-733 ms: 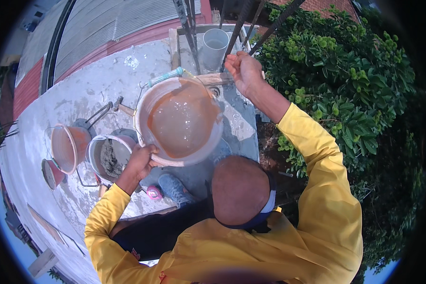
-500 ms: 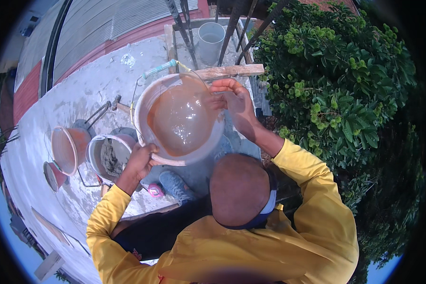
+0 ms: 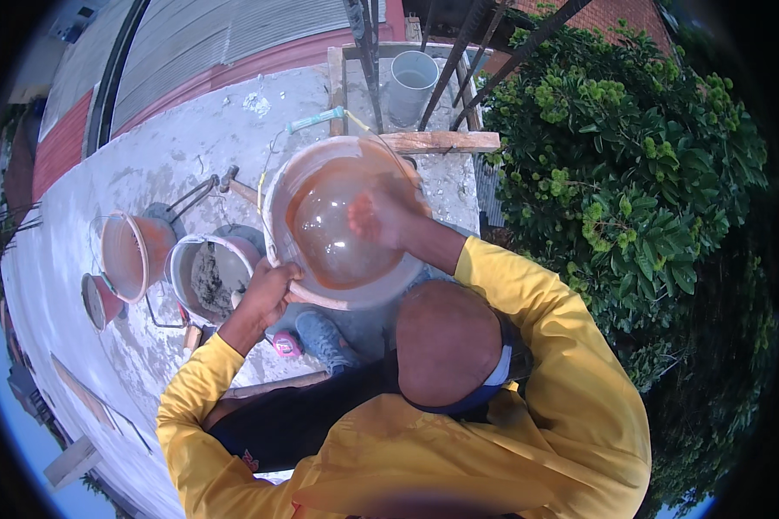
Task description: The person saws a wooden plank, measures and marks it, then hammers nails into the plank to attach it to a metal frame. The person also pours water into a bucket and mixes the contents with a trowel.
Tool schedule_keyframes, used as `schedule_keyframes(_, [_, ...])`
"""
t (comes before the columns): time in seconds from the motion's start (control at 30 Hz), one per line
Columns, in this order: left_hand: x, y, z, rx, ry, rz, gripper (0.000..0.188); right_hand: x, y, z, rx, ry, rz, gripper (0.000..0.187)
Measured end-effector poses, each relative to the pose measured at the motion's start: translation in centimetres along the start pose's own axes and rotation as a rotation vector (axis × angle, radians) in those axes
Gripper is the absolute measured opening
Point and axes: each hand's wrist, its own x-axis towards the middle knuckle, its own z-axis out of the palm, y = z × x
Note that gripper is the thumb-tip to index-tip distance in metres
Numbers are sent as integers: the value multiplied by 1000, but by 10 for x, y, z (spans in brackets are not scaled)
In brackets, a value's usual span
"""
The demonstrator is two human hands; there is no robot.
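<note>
I hold a large orange bucket (image 3: 320, 298) half full of water in front of me, above a grey concrete slab (image 3: 147, 156). My left hand (image 3: 268, 292) grips its near rim from the left. My right hand (image 3: 379, 216) reaches inside the bucket at the water surface, with its fingers loosely spread and nothing in them; it is slightly blurred. Both arms are in yellow sleeves. My own head and shoulders fill the lower middle of the view.
To the left on the slab stand a bucket of grey mortar (image 3: 206, 275), an empty orange bucket (image 3: 128, 258) and a small orange bowl (image 3: 98, 301). A wooden plank (image 3: 441, 140), steel bars (image 3: 365, 52) and a white pipe (image 3: 411, 78) lie beyond. A green bush (image 3: 632, 190) borders the right.
My right hand came down from the steel bars at the top, passed the bucket's far rim and now dips into the water. The left hand kept its grip on the rim.
</note>
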Motion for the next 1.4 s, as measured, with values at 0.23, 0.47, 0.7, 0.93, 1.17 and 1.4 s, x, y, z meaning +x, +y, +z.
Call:
schedule_keyframes(0.23, [-2,7,-21,-44,62,19,32,-34,-25,37,-235,-46,-81,23])
schedule_keyframes(0.47, [-20,38,-38,-107,150,55,27,45,3,92,-417,310,-129,33])
schedule_keyframes(0.7, [-9,65,-57,-103,233,72,22,74,-27,114,117,-440,-39,38])
schedule_keyframes(0.93, [21,68,-85,-142,201,81,35,75,-133,160,-151,283,-1268,64])
schedule_keyframes(1.17, [24,64,-90,-159,213,94,30,67,-103,164,-724,558,-1473,60])
schedule_keyframes(1.4, [31,49,-86,-143,215,120,22,49,13,133,-732,30,-679,29])
